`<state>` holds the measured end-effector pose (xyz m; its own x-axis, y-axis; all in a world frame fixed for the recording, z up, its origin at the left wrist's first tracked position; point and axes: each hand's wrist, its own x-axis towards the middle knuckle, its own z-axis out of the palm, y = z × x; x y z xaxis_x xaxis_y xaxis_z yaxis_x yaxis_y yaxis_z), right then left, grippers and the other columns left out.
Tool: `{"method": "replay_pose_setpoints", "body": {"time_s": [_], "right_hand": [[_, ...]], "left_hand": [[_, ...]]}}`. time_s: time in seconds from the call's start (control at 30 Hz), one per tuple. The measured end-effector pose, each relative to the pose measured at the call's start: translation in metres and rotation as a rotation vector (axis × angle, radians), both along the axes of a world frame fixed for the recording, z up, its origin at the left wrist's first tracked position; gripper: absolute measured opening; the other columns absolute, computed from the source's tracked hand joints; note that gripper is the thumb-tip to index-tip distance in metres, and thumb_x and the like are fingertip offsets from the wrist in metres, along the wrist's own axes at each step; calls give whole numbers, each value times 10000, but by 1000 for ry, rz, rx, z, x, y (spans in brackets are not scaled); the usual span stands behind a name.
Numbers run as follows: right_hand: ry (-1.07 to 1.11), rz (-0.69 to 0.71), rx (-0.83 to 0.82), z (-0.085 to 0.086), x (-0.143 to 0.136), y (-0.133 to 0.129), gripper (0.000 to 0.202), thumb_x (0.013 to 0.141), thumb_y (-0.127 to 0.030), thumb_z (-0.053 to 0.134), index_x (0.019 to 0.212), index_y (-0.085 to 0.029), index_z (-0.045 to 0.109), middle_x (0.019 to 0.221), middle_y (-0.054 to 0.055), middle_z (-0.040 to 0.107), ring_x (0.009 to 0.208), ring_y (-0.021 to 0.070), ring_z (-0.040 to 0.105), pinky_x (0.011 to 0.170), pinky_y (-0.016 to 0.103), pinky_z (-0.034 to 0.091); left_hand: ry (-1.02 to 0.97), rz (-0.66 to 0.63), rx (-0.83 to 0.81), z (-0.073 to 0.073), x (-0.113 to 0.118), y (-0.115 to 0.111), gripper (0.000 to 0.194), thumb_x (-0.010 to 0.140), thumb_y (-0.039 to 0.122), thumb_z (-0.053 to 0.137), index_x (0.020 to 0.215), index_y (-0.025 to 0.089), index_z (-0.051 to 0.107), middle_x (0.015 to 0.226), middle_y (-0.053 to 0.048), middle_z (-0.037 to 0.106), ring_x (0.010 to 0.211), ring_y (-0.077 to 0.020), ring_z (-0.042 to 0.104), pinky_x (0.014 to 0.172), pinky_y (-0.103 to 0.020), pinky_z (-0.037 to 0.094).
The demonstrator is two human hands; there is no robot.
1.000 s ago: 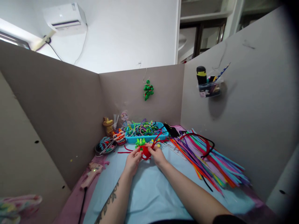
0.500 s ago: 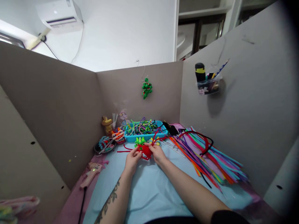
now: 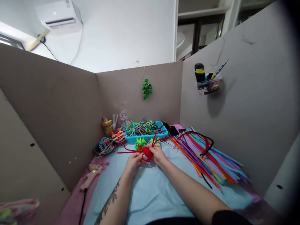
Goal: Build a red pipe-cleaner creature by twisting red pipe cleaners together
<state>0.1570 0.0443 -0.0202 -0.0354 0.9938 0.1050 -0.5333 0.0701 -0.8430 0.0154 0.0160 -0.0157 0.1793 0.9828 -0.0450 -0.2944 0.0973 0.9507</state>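
A red pipe-cleaner piece (image 3: pixel 147 153) with a dense middle and loose strands sits between my two hands, a little above the pale blue cloth. My right hand (image 3: pixel 156 153) grips its right side, thumb on top. At its lower left edge, my left hand (image 3: pixel 135 161) pinches with thumb and fingertips. Long red strands stick out to the left and up to the right. Just behind the piece stands a bright green pipe-cleaner figure (image 3: pixel 140 143), with a yellow piece (image 3: pixel 155 142) beside it.
A blue basket (image 3: pixel 133 139) of tangled pipe cleaners stands at the back. Loose coloured pipe cleaners (image 3: pixel 206 159) spread on the right. On the left are a dark bowl (image 3: pixel 105 151), an orange-and-white woven piece (image 3: pixel 119 137) and a pink power strip (image 3: pixel 92 178). Grey panels (image 3: pixel 140 109) enclose the table.
My left hand has shifted slightly down along the red piece, its fingers now closer together. My right hand keeps its grip almost unmoved.
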Motion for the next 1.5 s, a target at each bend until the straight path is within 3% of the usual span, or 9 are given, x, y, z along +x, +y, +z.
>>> {"method": "replay_pose_setpoints", "body": {"time_s": [0.23,0.37,0.73,0.87,1.0,1.13,1.2,1.3,1.5], "right_hand": [[-29,-31,-12,-1,5,3,452,533,-514,729,790,-144,701,668,76,700,725,260,654,707,380,489],[-61,18,59,2,5,0,410,563,-524,711,741,-155,691,797,93,707,795,250,648,792,393,467],[-50,126,143,11,3,-14,366,608,-518,689,686,-162,653,943,103,684,971,251,600,879,406,423],[-50,113,136,12,2,-15,370,602,-516,696,706,-161,672,934,103,687,986,256,593,882,394,428],[-9,4,62,10,4,-8,434,555,-515,725,795,-155,689,830,90,705,891,267,628,822,405,466],[123,-129,9,7,6,3,473,481,-461,781,825,-151,687,793,66,710,839,243,641,838,383,470],[174,-155,-24,5,7,6,477,466,-447,791,823,-149,683,801,65,711,816,232,646,833,371,478],[204,-132,-56,3,5,7,477,476,-452,785,826,-149,674,784,69,710,785,238,654,793,379,500],[144,-54,-19,6,0,-1,452,523,-457,756,855,-162,671,782,74,710,838,265,647,768,393,498]], "left_hand": [[-135,0,-71,0,-1,1,219,677,295,692,779,122,605,669,-41,632,582,-109,577,578,-217,440],[-204,14,-177,2,-3,2,210,734,304,634,857,137,596,746,-60,654,608,-117,593,573,-225,462],[-185,-56,-139,2,-1,0,200,697,304,672,687,120,594,489,44,499,412,-36,410,417,-154,317],[-160,-40,-149,0,-1,1,212,703,322,668,703,120,603,501,36,514,419,-46,418,427,-168,327],[-168,17,-173,3,0,-1,217,716,333,655,752,123,617,634,-24,612,523,-83,527,502,-191,394],[-125,-63,2,10,6,-9,315,651,294,714,918,140,647,939,-101,666,773,-159,609,660,-241,437],[-51,-108,129,12,10,-12,379,591,252,752,940,136,659,976,-111,666,841,-191,606,727,-260,430],[107,-66,229,10,14,-13,349,567,253,757,881,122,679,909,-109,684,820,-207,604,744,-271,421],[244,102,284,3,14,-6,231,646,346,689,600,130,619,571,-9,599,545,-110,494,543,-207,342]]}}
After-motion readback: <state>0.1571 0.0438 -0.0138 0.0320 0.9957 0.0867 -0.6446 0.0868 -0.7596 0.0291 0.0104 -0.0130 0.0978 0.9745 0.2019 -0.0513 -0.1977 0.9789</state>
